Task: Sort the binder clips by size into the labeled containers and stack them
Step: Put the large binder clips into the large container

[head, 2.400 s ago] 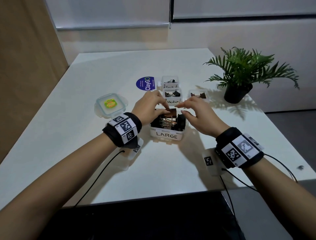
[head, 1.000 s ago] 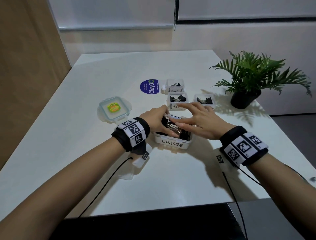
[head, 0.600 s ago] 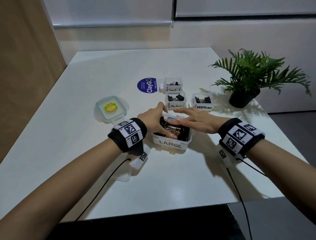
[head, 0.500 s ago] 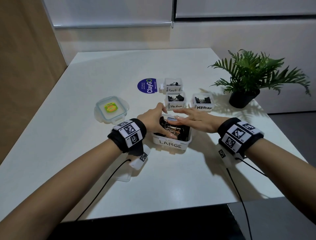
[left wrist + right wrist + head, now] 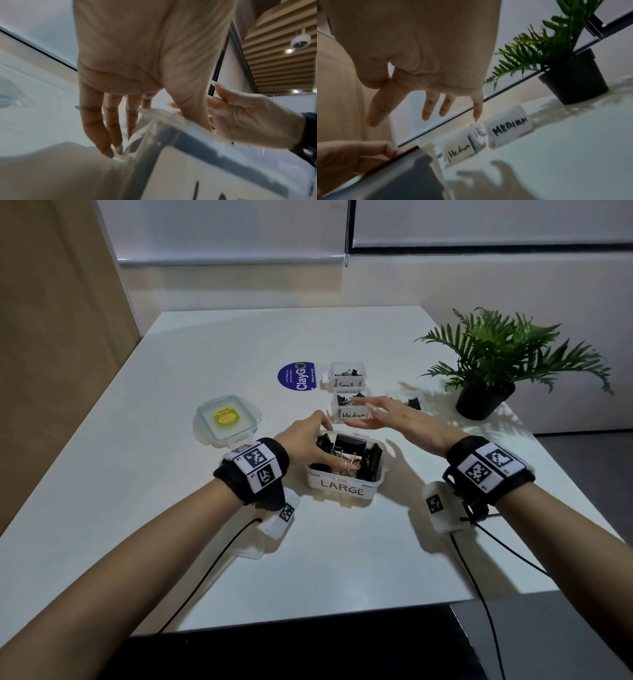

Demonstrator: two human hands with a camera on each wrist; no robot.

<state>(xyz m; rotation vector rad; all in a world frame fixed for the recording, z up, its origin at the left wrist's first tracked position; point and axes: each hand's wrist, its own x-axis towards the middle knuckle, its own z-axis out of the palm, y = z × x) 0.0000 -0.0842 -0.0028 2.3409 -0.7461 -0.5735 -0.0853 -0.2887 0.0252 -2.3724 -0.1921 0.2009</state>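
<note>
Black clips (image 5: 371, 455), green plant (image 5: 507, 350)

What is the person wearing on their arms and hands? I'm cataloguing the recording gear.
Both forearms are bare, no sleeves or gloves. Each wrist carries a black band with white square tags printed in black patterns. A white tagged module hangs under each wrist, trailing a thin black cable.

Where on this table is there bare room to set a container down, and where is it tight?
Bare: the near white table in front of the clear LARGE-labelled container; the far stretch beyond the blue round ClayGo sticker; the left side around the clear snap-lock lid. Crowded: the Small and two Medium tubs clustered beside the potted fern, under the open right hand.
</note>
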